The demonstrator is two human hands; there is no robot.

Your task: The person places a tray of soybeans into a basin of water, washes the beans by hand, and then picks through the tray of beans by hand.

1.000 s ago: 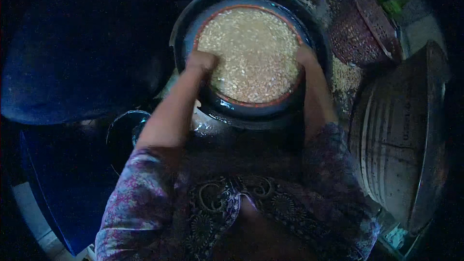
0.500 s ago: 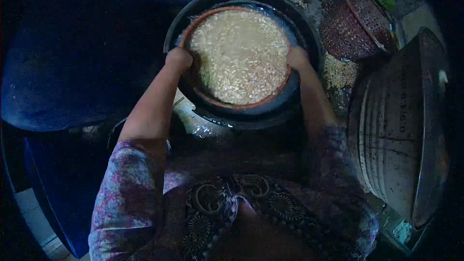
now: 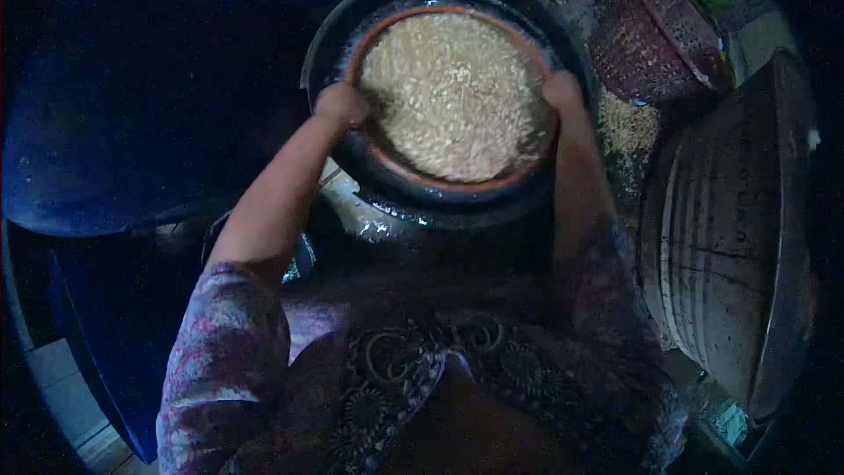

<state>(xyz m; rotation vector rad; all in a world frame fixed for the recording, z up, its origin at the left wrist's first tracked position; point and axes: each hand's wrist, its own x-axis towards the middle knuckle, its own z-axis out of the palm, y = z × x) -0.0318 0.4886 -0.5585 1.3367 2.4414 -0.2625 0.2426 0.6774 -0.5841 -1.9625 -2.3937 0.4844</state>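
Left hand [image 3: 341, 105] at nine o'clock, right hand [image 3: 563, 91] at three, fingers curled gripping the round red-rimmed sieve of pale grain [image 3: 450, 92] (over a dark basin [image 3: 457, 202]).

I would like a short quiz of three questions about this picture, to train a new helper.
1. True or false: both hands grip the rim of the round sieve full of pale grain.
2. What does the sieve sit over?
A. a blue chair
B. a large dark basin
C. a woven basket
3. Which object stands at the person's right side?

Key
1. True: the left hand and the right hand each hold the rim on opposite sides.
2. B, the large dark basin.
3. A big ribbed metal vessel, lying tilted.
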